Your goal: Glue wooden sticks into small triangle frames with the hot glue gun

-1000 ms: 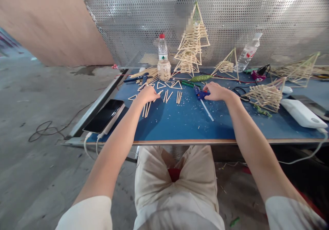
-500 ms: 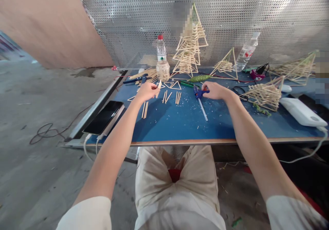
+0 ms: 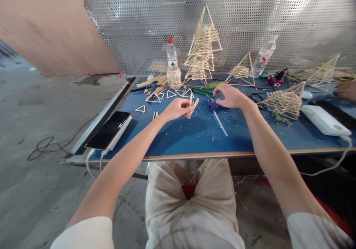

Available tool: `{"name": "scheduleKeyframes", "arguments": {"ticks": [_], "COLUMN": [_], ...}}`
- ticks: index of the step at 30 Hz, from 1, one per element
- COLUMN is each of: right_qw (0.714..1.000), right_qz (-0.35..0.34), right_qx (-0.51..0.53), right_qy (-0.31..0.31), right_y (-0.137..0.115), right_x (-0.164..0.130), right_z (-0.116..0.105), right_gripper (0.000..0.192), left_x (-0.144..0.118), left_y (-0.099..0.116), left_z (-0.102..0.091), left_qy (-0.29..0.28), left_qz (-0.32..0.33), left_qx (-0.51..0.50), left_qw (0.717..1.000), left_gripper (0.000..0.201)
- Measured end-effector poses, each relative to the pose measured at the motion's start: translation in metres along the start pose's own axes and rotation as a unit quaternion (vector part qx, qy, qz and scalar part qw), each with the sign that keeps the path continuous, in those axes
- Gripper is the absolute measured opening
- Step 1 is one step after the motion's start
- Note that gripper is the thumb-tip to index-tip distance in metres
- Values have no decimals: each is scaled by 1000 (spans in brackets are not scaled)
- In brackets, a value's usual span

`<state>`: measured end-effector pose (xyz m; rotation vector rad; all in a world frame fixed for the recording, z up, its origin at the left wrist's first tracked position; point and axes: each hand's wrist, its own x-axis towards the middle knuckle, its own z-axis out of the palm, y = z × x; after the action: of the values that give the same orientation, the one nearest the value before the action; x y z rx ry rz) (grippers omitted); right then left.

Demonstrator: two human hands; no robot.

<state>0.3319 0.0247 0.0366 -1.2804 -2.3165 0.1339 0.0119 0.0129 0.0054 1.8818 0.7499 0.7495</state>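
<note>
My left hand (image 3: 178,109) is pinched around a few thin wooden sticks (image 3: 195,103), held just over the blue table. My right hand (image 3: 229,96) is open, its thumb and fingers apart, beside a blue glue gun (image 3: 212,103) lying on the table. A translucent glue stick (image 3: 221,123) sticks out from the gun towards the table's front edge. Behind the left hand lie several small stick triangles, among them one triangle (image 3: 171,94) near the bottle and another triangle (image 3: 140,109) farther left. Two loose sticks (image 3: 155,115) show partly beside my left forearm.
A stick tower (image 3: 202,52) stands at the back, near a red-capped bottle (image 3: 172,65). More stick frames (image 3: 286,101) lie right, by a white power bank (image 3: 324,120). A phone (image 3: 109,130) rests front left. Another person's hand (image 3: 345,90) shows at the right edge.
My left hand has moved right and towards me, from near the bottle to the middle sticks. My right hand has loosened from the glue gun, with its fingers now apart.
</note>
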Motion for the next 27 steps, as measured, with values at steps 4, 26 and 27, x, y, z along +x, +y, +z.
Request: {"name": "scheduleKeyframes", "arguments": {"ticks": [4, 26, 27], "right_qw": [985, 978, 978], "right_qz": [-107, -112, -77], "right_qx": [53, 98, 94], "right_qy": [122, 147, 171], "right_y": [-35, -58, -54], "right_x": [2, 10, 11], "right_z": [8, 36, 34], "right_gripper": [21, 13, 15], "left_x": [0, 3, 3], "left_y": [-1, -14, -15], "left_z": [7, 11, 11], "left_qy": [-27, -80, -78], "left_qz": [-5, -17, -19], "left_qx": [-4, 27, 28], "left_qw": [1000, 996, 996], "left_gripper": [30, 21, 22]}}
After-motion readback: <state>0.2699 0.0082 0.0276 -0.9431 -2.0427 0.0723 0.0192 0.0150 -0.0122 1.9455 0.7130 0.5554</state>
